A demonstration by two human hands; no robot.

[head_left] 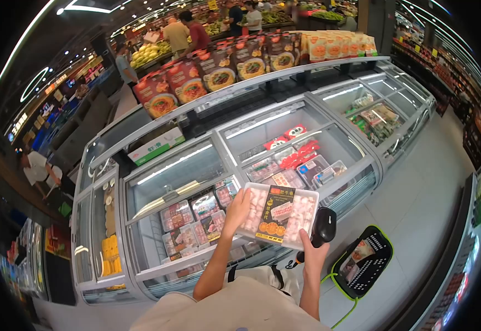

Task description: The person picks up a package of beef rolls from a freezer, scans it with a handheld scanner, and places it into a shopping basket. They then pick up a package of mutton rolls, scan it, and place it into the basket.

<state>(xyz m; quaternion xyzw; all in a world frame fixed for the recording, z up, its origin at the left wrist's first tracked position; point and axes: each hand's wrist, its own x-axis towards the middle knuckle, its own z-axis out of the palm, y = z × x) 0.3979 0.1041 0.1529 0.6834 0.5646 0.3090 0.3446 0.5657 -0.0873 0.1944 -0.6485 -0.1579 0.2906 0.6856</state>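
A white tray of frozen meat rolls (250,213) with a black and yellow label is held up in front of me, tilted, above the freezer's near edge. My left hand (238,211) grips its left side, fingers behind and thumb along the edge. My right hand (314,252) has its thumb on the lower right corner of the tray. In that same hand is a black handheld device (325,225), shaped like a barcode scanner, its rounded head beside the tray. The fingers around its handle are mostly hidden.
A glass-topped chest freezer (224,143) stretches across the front, with packaged meat trays (193,223) inside. Red noodle packets (185,81) line its upper shelf. On the floor to my right stands a black shopping basket (374,251) with a green handle. Several people are farther off.
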